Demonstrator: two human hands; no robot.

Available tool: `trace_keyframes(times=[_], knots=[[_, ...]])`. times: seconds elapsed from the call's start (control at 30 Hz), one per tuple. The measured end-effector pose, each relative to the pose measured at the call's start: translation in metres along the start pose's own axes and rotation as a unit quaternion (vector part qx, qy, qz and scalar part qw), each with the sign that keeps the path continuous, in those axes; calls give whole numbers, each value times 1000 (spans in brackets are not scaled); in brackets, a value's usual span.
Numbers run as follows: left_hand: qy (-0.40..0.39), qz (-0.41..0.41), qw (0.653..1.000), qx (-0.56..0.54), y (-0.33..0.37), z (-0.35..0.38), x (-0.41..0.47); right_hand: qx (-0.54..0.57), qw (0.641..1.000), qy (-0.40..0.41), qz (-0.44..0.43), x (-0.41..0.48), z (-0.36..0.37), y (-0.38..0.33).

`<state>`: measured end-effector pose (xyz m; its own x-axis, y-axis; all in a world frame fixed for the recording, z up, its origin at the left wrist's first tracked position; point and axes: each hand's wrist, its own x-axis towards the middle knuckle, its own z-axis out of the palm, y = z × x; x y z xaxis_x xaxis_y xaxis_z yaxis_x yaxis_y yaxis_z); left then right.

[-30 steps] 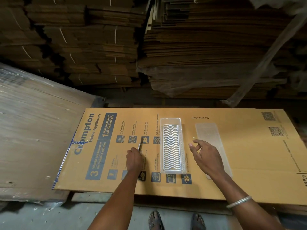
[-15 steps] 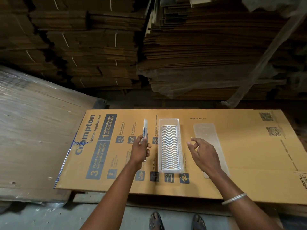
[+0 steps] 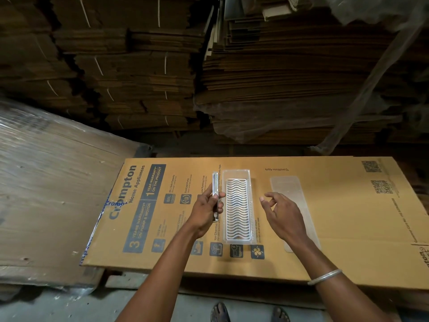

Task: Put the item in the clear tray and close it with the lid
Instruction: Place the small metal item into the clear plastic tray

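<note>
A clear rectangular tray (image 3: 237, 175) with a white wavy grid inside lies on a printed cardboard sheet (image 3: 336, 217). My left hand (image 3: 205, 212) holds a long thin silvery item (image 3: 215, 184) upright on its edge, just left of the tray and close to its rim. My right hand (image 3: 282, 213) hovers right of the tray, fingers apart and holding nothing. The flat clear lid (image 3: 286, 187) lies on the cardboard right of the tray, partly hidden under my right hand and forearm.
Tall stacks of flattened cartons (image 3: 278, 77) rise behind the cardboard sheet. A plastic-wrapped carton bundle (image 3: 46, 194) sits to the left. My feet in sandals (image 3: 220, 312) stand on the concrete floor below the sheet's near edge.
My left hand picked the thin item up off the cardboard and brought it upright beside the tray's left rim. My right hand stayed hovering over the lid's near part.
</note>
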<state>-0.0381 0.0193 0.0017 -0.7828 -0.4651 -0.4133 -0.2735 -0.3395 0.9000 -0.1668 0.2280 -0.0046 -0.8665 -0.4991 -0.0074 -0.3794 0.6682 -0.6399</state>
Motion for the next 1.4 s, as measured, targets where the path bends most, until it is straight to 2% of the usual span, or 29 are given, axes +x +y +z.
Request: trace_keyframes(times=[0.33,0.53,0.6,0.73,0.87,1.0,1.27,1.4], knots=[[-20,-23,997,-73,-3,6,-1,-8,1000,5,-8,-3,-2,4],[29,-37,997,-68,-15,16,3,-10,1000,6,-1,-4,-5,9],[57,-26,998,-32,-17,22,5,-10,1000,6,1,-6,-6,11],[89,-14,988,122,-20,36,14,-11,1000,5,9,-8,-7,16],[148,-5,950,277,-21,53,33,-12,1000,3,22,-10,-9,25],[159,-14,903,399,-19,68,52,-11,999,7,39,-13,-14,35],[171,-64,863,471,-28,85,70,-12,997,9,70,-15,-21,59],[150,-81,849,500,-35,85,77,-10,997,12,74,-17,-21,70]])
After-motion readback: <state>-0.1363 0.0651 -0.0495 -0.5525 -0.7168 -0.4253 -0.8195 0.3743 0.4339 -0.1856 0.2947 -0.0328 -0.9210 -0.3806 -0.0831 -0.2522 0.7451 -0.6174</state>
